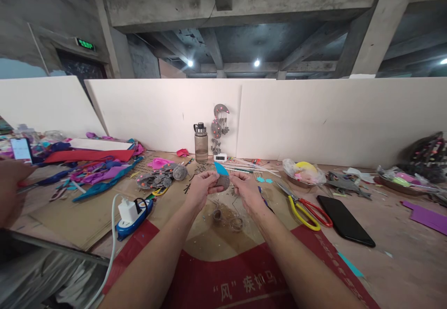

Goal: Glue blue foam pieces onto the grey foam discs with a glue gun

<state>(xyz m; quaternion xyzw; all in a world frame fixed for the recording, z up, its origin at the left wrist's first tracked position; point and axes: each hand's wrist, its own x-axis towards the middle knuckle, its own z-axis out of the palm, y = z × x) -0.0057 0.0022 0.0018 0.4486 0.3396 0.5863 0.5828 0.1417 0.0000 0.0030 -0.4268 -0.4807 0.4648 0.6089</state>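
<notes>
In the middle of the head view, a grey felt-like piece (222,181) is held up over the table, and a bright blue pointed piece (220,169) stands out above it. My left hand (204,188) is closed around the grey piece's left side, thumb on top. The fingers of my right hand (246,188) pinch at its right edge. How the blue piece joins the grey one is hidden by the fingers. Below my hands, small loops of brownish cord (226,218) lie on the brown paper (202,243).
Scissors (307,211) with yellow and red handles and a black phone (345,220) lie to the right. A blue power strip (134,218) with a white charger is left. Behind stand a bottle (201,143) and a grey hanging ornament (217,127). A person's hand (14,183) shows far left.
</notes>
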